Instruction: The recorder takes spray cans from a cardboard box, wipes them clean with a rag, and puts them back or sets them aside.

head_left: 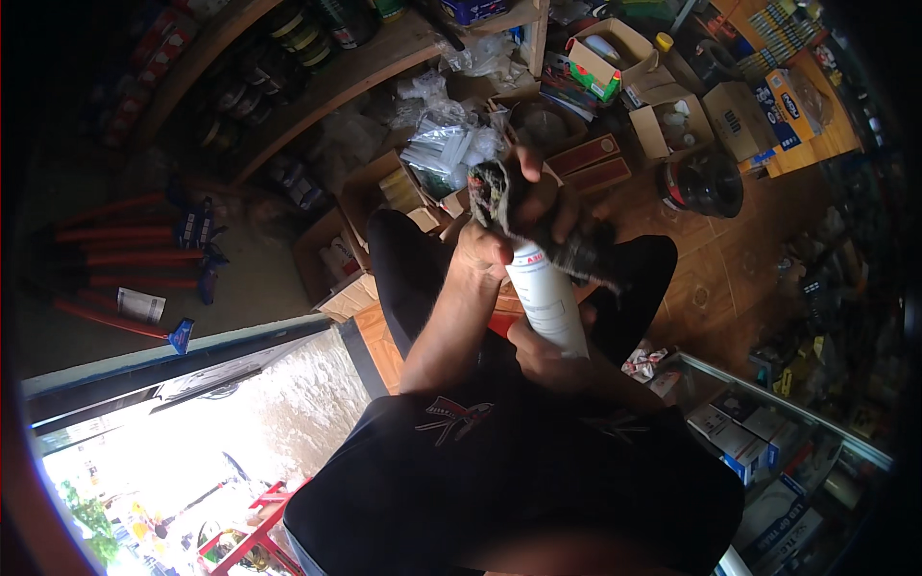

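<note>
A white cylindrical container (545,298) with small printing on its side is held tilted in front of my lap. My right hand (545,353) is closed round its lower end. At the upper end, my left hand (483,252) is closed on a dark, patterned rag (492,187), its thumb by the container's top. Bent fingers show in shadow over the rag, and part of the cloth hangs to the right. The rag hides the container's top. Something red (501,324) shows just left of my right hand; its kind is unclear.
Open cardboard boxes (672,130) and plastic-wrapped goods (447,144) crowd the floor ahead. A black round tub (706,182) stands to the right. Red-handled tools (130,257) lie on the left counter. A glass display case (797,422) is close at the lower right.
</note>
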{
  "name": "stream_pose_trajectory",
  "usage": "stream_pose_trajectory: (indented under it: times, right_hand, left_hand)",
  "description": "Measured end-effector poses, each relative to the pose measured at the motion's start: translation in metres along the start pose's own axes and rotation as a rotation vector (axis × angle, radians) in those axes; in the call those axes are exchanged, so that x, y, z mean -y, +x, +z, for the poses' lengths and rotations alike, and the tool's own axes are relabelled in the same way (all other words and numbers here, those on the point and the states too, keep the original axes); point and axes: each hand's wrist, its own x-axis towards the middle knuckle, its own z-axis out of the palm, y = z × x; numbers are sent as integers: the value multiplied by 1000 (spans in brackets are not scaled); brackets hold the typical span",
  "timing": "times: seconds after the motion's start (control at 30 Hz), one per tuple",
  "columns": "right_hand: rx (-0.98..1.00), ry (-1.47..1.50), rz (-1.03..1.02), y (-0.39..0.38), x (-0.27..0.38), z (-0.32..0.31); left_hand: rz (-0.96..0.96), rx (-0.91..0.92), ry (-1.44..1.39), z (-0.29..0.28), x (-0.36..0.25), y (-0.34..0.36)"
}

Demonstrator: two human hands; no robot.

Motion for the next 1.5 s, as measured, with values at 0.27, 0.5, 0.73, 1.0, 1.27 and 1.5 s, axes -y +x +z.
stream_pose_trajectory:
  times: [0.27, 0.5, 0.73, 1.0, 1.27, 1.5]
  right_hand:
    - [-337, -344, -106, -5, 29, 50]
    - [-1401, -2641, -454, 4, 56, 54]
    - [-1505, -2557, -604, -3, 56, 56]
    - [-1249, -2418, -595, 17, 46, 58]
    - [-535, -764, -92, 36, 20, 50]
    - [-1351, -2431, 18, 1, 61, 75]
  left_hand:
    - [-215, -360, 740, 16, -28, 9]
    - [114, -658, 1334, 2, -12, 16]
    - [195, -790, 963, 8, -15, -6]
    - [108, -191, 1222, 2, -21, -8]
    - [27, -179, 306, 5, -17, -25]
    - [-258, -505, 1653, -32, -115, -35]
